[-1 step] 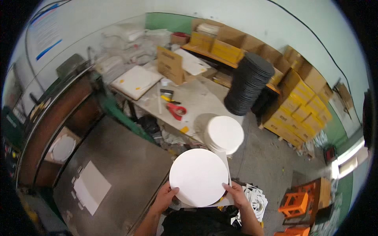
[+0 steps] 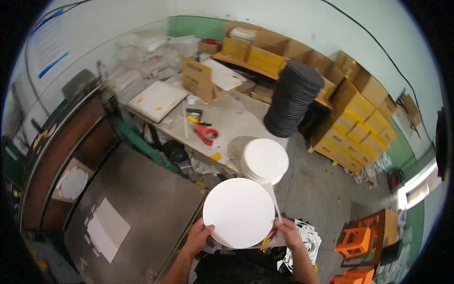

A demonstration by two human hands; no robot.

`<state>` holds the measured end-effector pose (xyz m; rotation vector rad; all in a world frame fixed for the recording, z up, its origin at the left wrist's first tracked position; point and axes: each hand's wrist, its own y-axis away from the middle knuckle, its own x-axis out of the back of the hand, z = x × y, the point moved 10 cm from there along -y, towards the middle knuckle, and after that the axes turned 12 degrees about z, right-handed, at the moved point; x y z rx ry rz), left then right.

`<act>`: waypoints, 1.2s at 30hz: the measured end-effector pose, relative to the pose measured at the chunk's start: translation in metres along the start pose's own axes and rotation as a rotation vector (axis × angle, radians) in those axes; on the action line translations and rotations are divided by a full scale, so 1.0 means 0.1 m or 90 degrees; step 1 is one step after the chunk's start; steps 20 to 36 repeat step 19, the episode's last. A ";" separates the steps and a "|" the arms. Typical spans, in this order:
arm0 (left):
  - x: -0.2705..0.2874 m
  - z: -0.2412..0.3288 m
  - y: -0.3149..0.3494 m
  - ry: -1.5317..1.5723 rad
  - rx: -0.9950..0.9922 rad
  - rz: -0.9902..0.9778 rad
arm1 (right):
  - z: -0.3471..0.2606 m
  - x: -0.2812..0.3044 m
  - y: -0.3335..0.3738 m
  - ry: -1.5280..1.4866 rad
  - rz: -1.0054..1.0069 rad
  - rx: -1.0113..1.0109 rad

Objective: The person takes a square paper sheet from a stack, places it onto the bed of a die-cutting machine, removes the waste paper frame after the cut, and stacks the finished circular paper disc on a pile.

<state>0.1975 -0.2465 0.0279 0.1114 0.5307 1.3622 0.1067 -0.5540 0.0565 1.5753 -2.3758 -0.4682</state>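
Note:
In front of my body is a round white disc [image 2: 239, 213], its face turned up. My left hand [image 2: 201, 235] is closed on its lower left edge, thumb on top. At the disc's right, my right hand [image 2: 287, 232] pinches a white cut-out sheet [image 2: 275, 201], whose thin strip and corner show behind the disc. The disc covers most of this sheet. Just beyond stands a stack of white round discs [image 2: 266, 161] at the table's near corner.
The worktable [image 2: 236, 111] carries red-handled scissors or a tape tool [image 2: 206, 135] and a tall stack of black discs [image 2: 294, 99]. A machine bed [image 2: 146, 203] with a white sheet [image 2: 108, 229] lies left. White offcuts [image 2: 307, 241] and orange stools [image 2: 353, 241] are at right.
My right thumb has come off the disc, and the right hand has shifted slightly right with the cut-out sheet. The left hand keeps its hold. The view has turned slightly.

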 end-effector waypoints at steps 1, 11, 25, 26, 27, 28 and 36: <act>-0.12 -0.06 -0.11 0.011 0.010 0.008 | -0.26 0.24 0.09 -0.057 0.027 0.037; -2.05 -0.27 -2.08 0.252 0.098 -0.041 | -0.12 3.35 0.18 0.483 0.596 0.148; -2.60 -1.03 -2.81 0.178 0.143 0.102 | 2.29 4.02 0.21 0.708 0.546 -0.418; -2.60 -1.03 -2.81 0.178 0.143 0.102 | 2.29 4.02 0.21 0.708 0.546 -0.418; -2.60 -1.03 -2.81 0.178 0.143 0.102 | 2.29 4.02 0.21 0.708 0.546 -0.418; -2.60 -1.03 -2.81 0.178 0.143 0.102 | 2.29 4.02 0.21 0.708 0.546 -0.418; -2.60 -1.03 -2.81 0.178 0.143 0.102 | 2.29 4.02 0.21 0.708 0.546 -0.418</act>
